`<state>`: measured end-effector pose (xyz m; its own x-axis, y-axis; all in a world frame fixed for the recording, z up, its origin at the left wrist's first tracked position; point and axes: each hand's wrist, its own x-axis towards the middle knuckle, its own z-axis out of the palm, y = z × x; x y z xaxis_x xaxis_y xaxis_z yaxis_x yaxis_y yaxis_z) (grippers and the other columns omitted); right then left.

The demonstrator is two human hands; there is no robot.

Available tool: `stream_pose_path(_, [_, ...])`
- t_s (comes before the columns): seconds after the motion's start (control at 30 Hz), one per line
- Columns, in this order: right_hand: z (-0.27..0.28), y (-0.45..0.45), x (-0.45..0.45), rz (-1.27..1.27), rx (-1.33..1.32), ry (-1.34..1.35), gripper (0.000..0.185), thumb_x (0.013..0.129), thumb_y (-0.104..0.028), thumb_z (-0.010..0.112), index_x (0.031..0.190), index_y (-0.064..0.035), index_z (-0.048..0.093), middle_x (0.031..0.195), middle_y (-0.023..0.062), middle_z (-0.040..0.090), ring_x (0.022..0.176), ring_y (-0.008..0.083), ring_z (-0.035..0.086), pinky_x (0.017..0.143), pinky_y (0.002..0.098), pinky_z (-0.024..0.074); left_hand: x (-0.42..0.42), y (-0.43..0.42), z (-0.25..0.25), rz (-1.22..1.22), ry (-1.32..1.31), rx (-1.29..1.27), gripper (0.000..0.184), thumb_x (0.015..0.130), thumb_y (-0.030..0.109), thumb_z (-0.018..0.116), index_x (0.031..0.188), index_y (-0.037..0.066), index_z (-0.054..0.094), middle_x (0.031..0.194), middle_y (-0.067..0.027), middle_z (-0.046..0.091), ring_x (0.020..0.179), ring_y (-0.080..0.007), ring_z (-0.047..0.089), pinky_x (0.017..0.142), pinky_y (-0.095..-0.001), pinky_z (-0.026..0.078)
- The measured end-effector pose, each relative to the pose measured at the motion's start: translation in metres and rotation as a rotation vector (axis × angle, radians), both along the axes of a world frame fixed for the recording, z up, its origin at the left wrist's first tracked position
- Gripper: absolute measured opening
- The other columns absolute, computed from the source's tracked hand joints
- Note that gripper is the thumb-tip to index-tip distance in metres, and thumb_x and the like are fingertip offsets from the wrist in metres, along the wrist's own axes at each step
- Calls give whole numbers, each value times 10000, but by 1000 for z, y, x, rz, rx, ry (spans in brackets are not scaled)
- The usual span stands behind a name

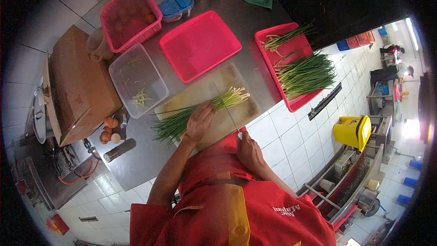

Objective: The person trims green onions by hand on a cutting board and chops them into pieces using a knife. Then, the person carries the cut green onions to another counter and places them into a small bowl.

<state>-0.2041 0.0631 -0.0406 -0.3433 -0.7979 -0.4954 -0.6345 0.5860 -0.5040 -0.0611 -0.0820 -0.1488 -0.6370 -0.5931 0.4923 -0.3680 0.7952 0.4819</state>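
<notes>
A bunch of green onions lies across a worn cutting board, its white ends pointing right. My left hand is closed over the bunch, pressing it to the board. In my right hand is the handle of a knife. Its thin blade crosses the bunch near the white ends; whether it has cut through, I cannot tell. Beyond the board sits a pink tray. To the right, another pink tray holds more green onions.
A clear plastic tub with green scraps stands left of the board. Behind it are a pink basket and a cardboard box. Several eggs lie on the steel table. A yellow bin stands right; a person is farther off.
</notes>
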Motion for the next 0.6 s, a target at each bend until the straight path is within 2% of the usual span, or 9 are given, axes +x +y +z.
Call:
stream_pose_path(0.23, [8,5,-1,30,-4,2,225,926,-202,402,935,23,397,711,292,577,665,451,591,548,531,441,-1,0,-1,18,22,9,187,717,21,621,901,-8,633,1033,-112,605,1050,-303,565,900,-402,486])
stream_pose_path(0.33, [11,10,0,25,-42,2,269,941,-231,424,920,36,411,711,325,570,700,498,571,593,553,440,0,1,2,7,3,11,185,721,22,612,902,-6,632,1038,-110,601,1059,-302,559,902,-400,483])
stream_pose_path(0.43, [8,15,1,-27,22,9,270,943,-236,422,912,32,412,709,322,571,707,493,574,590,548,444,-1,1,0,12,-11,-8,181,730,22,602,906,-5,630,1043,-109,598,1063,-300,557,903,-397,482])
stream_pose_path(0.53, [6,17,1,-12,87,34,265,947,-237,368,939,25,405,744,303,582,707,464,591,580,537,452,-1,1,0,26,-3,1,175,735,22,596,905,-2,631,1041,-107,598,1058,-296,562,902,-393,483])
stream_pose_path(0.6, [2,18,1,80,51,54,265,944,-233,368,945,29,405,756,307,584,732,461,595,593,534,454,-2,2,0,34,4,11,171,737,21,595,902,2,632,1038,-106,598,1053,-295,565,902,-392,484])
